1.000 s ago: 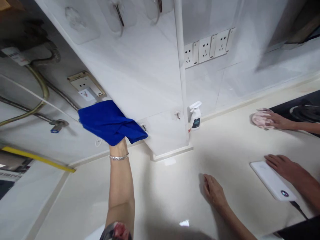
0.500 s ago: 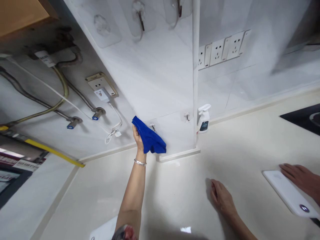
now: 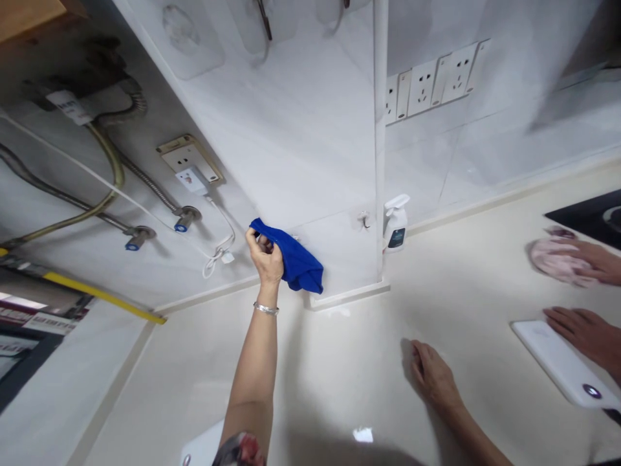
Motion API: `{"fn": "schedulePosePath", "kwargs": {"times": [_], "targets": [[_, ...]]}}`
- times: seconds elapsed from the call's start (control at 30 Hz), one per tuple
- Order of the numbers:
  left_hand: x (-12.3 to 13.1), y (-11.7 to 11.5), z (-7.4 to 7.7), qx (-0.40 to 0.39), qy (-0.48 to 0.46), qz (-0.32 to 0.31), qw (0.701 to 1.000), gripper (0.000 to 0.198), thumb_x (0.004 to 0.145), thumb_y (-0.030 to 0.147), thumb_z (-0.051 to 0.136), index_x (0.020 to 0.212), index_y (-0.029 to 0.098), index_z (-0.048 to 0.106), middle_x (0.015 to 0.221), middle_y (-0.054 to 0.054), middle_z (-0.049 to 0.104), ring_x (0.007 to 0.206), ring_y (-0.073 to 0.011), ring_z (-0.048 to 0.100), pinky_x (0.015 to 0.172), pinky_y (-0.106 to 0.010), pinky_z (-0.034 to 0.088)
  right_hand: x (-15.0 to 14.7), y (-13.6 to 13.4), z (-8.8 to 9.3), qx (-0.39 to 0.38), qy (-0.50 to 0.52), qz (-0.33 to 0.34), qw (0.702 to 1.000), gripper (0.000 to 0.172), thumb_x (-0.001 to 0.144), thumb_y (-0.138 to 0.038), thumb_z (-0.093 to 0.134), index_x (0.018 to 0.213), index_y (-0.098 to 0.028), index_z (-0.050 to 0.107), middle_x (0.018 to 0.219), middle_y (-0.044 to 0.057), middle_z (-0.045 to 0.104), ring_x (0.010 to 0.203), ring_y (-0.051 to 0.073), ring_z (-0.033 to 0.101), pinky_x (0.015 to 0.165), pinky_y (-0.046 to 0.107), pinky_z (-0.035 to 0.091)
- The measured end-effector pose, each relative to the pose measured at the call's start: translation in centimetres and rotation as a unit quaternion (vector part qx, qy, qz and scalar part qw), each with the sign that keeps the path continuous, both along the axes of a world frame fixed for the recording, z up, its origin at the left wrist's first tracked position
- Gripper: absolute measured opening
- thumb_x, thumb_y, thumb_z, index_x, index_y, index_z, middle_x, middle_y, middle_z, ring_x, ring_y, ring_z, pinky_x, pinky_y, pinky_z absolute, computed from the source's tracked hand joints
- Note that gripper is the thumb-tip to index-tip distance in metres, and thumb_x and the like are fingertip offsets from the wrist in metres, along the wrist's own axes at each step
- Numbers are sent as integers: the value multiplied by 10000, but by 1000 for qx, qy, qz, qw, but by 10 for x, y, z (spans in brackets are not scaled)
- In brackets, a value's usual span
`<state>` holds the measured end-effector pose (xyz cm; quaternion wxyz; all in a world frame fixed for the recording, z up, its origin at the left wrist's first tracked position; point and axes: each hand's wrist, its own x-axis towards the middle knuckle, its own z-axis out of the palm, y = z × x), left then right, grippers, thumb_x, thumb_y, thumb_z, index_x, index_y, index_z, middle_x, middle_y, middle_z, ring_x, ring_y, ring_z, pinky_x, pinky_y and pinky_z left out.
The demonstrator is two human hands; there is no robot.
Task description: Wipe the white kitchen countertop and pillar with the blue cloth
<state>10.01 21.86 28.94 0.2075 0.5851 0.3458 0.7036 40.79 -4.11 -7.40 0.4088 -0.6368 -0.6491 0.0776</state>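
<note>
Blue cloth (image 3: 303, 264) was at the lower left edge of the pillar (image 3: 310, 155), in the left hand (image 3: 266, 262).
Left thumb and fingers pinched the cloth; right hand (image 3: 433, 375) rested on the counter (image 3: 339, 369), fingers curled, couldn't tell how tightly. Spray bottle (image 3: 396, 223) stood upright just right of the pillar. Farther right, a co-worker's hand (image 3: 599, 260) was on a pink cloth (image 3: 553, 259), near a white device (image 3: 557, 362).

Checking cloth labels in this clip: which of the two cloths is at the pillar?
The blue cloth, held in the left hand; the pink cloth lies on the counter under a co-worker's hand.
</note>
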Motion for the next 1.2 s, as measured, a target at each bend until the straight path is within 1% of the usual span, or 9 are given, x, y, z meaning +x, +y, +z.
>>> {"fn": "schedulePosePath", "kwargs": {"times": [0.17,0.33,0.43,0.53,0.67,0.83,0.93,1.1,1.2], "targets": [[-5,-3,-3,-10,-13,-22,1000,609,768,562,832,1197,254,528,735,72,525,572,-80,445,533,-191,395,1,-1,-2,7,-13,-1,1000,339,965,-272,463,1276,-214,584,1027,104,703,919,244,685,824,379,585],[-11,-5,-10,-37,-23,-46,998,651,734,570,863,1219,266,552,814,40,567,621,-91,496,575,-200,440,2,0,-4,12,-19,-1,1000,329,971,-293,465,1264,-207,590,1022,107,702,911,244,684,819,379,587],[-10,-5,-15,-47,-42,-47,997,647,734,592,859,1214,266,573,818,37,574,618,-94,504,564,-200,442,2,0,-5,16,-15,3,1000,341,964,-306,478,1269,-205,592,1023,109,706,905,247,687,818,384,591],[-7,-4,-18,-44,-53,-42,997,639,753,602,842,1228,264,581,818,36,583,644,-101,535,596,-204,466,3,1,-6,12,-7,5,1000,347,958,-309,485,1271,-210,596,1020,108,709,894,246,689,815,383,591],[-3,-2,-16,-47,-55,-33,997,623,753,578,848,1206,255,567,818,41,598,648,-87,547,618,-195,477,3,1,-6,0,-3,4,1000,351,954,-304,482,1274,-217,596,1021,105,708,895,244,687,803,374,589],[3,1,-11,-43,-51,-18,998,575,766,560,833,1159,257,543,744,72,546,581,-67,502,557,-181,438,2,0,-2,2,-1,1,1000,345,941,-283,491,1263,-223,598,1017,102,708,892,244,680,810,373,585],[3,2,-8,-34,-52,-11,998,601,761,572,833,1176,257,534,722,82,535,552,-62,474,526,-178,405,2,0,2,-6,-7,2,1000,340,946,-255,468,1262,-221,587,998,95,701,890,241,676,815,375,580],[-7,2,-9,-54,-49,-56,996,650,705,599,868,1158,264,544,766,51,586,584,-87,512,572,-214,463,3,-1,4,-6,-18,1,1000,339,957,-263,458,1269,-210,577,1009,100,692,895,238,672,817,377,573],[-13,1,-18,-53,-60,-73,994,634,674,548,892,1140,259,574,847,13,632,664,-109,565,613,-224,485,3,-1,2,2,-24,-2,1000,331,964,-286,457,1258,-207,584,1012,104,693,886,237,664,805,376,571]]}}
